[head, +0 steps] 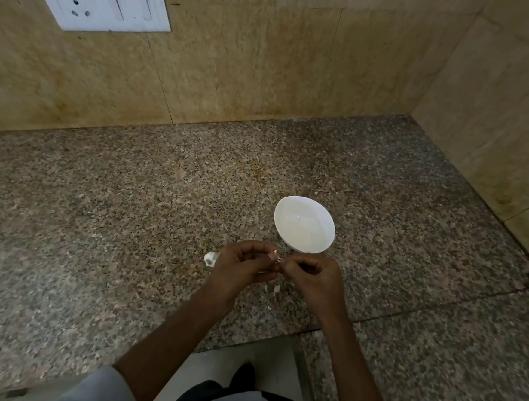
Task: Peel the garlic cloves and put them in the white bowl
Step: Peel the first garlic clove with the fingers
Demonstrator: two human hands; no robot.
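The peeling step is in hand: both hands meet just in front of the round, glossy white bowl (304,225), working on a small pale garlic clove with pinkish papery skin (276,259). The left hand (240,266) pinches the clove between thumb and curled fingers (253,248). The right hand (311,277) has its fingers (296,262) curled tight and pinching at the clove's near end, most likely at a flap of skin, though the grip itself is too small to make out. The bowl's smooth inside looks bare, so the task seems to be at its early part. Next, the dry skin needs pulling away until the clove is clean, then a short reach forward to drop it in the bowl. A white, knobbly piece of garlic bulb (210,258) lies on the speckled grey-brown granite desk (99,220), just beside the left hand; thin white peel scraps (276,289) lie under the hands
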